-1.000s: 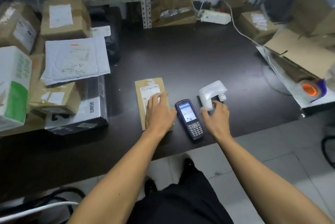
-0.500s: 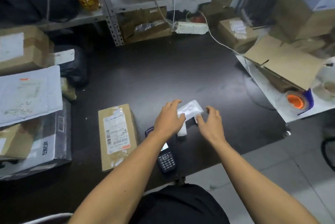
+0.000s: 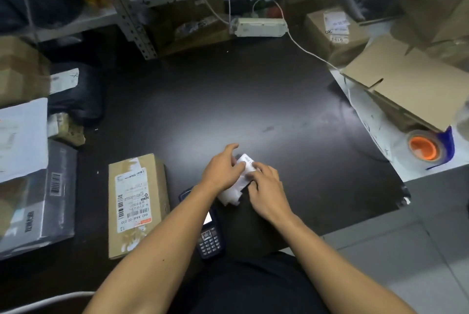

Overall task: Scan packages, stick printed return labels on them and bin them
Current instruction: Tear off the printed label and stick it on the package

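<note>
A small white label printer [image 3: 234,190] sits near the front of the dark table [image 3: 228,100]. My left hand [image 3: 222,170] holds its left side and my right hand [image 3: 266,186] grips its right side, fingers over the top. A dark handheld scanner [image 3: 210,237] lies under my left forearm, keypad toward me. A brown cardboard package [image 3: 137,204] with a white barcode label lies flat to the left, untouched.
Stacked parcels and a white mailer [image 3: 22,136] crowd the left edge. A power strip [image 3: 258,26] and cable lie at the back. An open cardboard box [image 3: 411,90] and an orange-cored tape roll [image 3: 423,147] sit on the right side table. Shelving stands behind.
My left hand left the brown package and moved onto the printer. Both hands closed on the printer. The view swung right, so the package now appears farther left.
</note>
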